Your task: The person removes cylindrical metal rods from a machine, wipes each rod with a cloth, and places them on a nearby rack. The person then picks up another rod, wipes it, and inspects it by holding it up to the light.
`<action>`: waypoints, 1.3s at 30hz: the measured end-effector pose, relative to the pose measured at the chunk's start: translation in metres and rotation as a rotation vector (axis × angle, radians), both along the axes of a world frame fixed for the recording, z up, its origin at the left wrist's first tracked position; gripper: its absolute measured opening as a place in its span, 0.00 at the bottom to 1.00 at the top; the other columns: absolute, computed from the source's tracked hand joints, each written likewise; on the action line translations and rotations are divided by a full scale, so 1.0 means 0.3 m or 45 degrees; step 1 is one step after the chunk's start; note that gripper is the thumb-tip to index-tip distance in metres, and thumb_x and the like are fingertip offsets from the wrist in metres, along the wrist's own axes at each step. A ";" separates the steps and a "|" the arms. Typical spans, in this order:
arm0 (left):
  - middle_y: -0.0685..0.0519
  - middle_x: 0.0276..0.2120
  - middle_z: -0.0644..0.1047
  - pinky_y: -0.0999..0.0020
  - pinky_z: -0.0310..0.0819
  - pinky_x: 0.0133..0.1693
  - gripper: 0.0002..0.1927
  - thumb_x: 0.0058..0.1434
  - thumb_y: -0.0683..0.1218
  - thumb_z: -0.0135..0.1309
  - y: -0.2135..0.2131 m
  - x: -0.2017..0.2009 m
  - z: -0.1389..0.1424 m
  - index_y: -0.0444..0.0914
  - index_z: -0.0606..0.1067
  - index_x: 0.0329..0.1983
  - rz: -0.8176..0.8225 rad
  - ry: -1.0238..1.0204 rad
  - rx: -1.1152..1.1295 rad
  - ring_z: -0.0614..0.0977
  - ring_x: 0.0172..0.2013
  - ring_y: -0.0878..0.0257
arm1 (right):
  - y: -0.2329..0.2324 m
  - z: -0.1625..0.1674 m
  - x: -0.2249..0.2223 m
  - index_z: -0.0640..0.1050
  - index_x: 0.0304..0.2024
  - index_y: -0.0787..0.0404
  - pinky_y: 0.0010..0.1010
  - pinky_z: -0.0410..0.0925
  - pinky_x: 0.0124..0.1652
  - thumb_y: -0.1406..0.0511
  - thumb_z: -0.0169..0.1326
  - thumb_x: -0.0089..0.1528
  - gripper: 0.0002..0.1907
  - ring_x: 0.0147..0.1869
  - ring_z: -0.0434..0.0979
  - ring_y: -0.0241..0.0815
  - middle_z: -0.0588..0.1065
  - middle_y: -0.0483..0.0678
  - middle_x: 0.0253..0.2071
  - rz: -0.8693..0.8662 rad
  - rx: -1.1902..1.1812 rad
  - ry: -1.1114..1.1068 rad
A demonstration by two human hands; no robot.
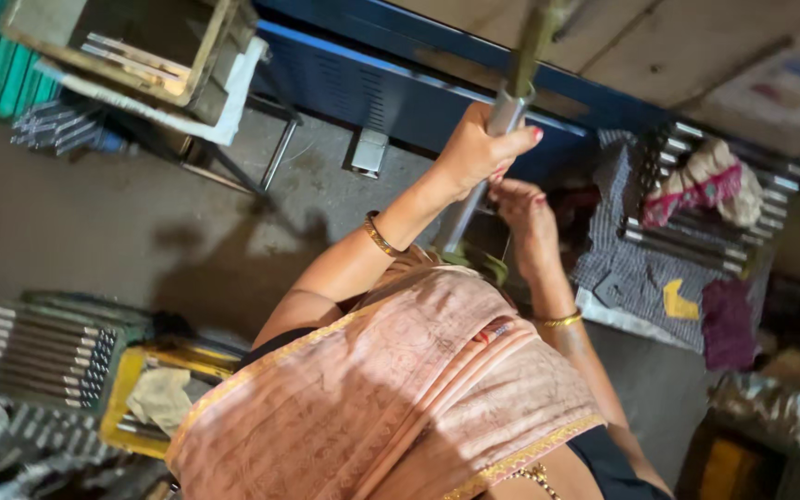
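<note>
Head view: a long metal rod [497, 139] runs steeply upward from the lap toward the top edge, its shiny shaft turning greenish higher up. The left hand [483, 148] is wrapped closed around the shaft. Just below, the right hand [525, 215] seems curled against the lower shaft, though its grip is unclear. More rods fill a yellow crate [131, 389] nearby.

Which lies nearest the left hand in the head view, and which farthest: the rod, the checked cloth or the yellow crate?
1. Rod, gripped in the left hand.
2. Checked cloth, to the right.
3. Yellow crate, far lower left.
</note>
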State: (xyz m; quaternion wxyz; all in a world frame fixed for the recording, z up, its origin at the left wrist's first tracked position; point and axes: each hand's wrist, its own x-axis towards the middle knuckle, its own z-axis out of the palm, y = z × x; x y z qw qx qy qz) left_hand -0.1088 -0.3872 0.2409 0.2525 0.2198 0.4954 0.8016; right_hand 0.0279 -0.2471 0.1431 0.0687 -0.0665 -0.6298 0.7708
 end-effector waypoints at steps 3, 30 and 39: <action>0.57 0.15 0.74 0.71 0.67 0.16 0.13 0.55 0.48 0.63 0.068 0.021 -0.124 0.38 0.74 0.21 -0.073 0.266 -0.378 0.73 0.15 0.71 | 0.081 0.053 0.014 0.68 0.63 0.59 0.42 0.66 0.64 0.37 0.44 0.66 0.38 0.66 0.73 0.45 0.73 0.48 0.61 -0.111 -0.090 0.134; 0.39 0.41 0.82 0.51 0.78 0.48 0.15 0.55 0.48 0.57 0.409 0.269 -0.635 0.36 0.82 0.42 -0.823 0.926 -1.639 0.84 0.45 0.44 | 0.245 -0.381 0.067 0.70 0.32 0.63 0.44 0.77 0.42 0.62 0.45 0.71 0.14 0.36 0.83 0.52 0.72 0.48 0.27 -1.358 -0.994 -0.502; 0.38 0.41 0.82 0.50 0.79 0.47 0.16 0.54 0.47 0.56 0.535 0.245 -0.644 0.35 0.82 0.44 -0.947 1.128 -1.581 0.85 0.44 0.42 | 0.592 -0.355 0.185 0.67 0.30 0.65 0.48 0.80 0.35 0.65 0.44 0.71 0.15 0.28 0.77 0.52 0.70 0.56 0.28 -1.726 -1.095 -0.193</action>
